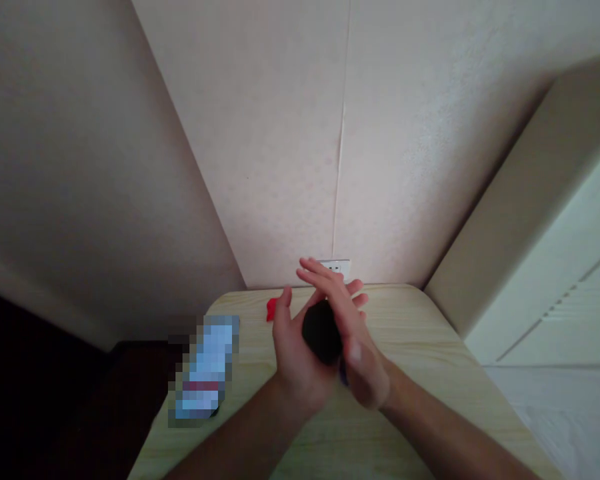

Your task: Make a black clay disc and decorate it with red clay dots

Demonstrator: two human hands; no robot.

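Left hand: bare, palm up with its thumb raised point(297, 370); the fingers are extended, not curled into a fist, and pass partly behind the other hand.
Right hand: bare, set across from the right point(353, 327); its fingers are nearly straight and point far left, the palm side facing the dark piece.
Dark piece: a blackish, rounded, angular-edged object of unclear material point(321, 333), lying against the left palm, between the two hands; the right hand covers its right side.
Bluish-purple bit: a small part of something point(343, 373) showing under the right hand, mostly hidden.
Table: pale wood-grain top with rounded far corners point(430, 340); its surface stretches right of the hands, and its far edge meets the patterned off-white wall point(270, 153).
Left side: a small bright red object point(271, 309) just beyond the left thumb; a pixelated, phone-like slab point(205, 367) near the left edge.
Far side: a white wall socket point(345, 270), partly behind the fingers.
Right side: a cream panelled cabinet point(540, 247) beside the table.
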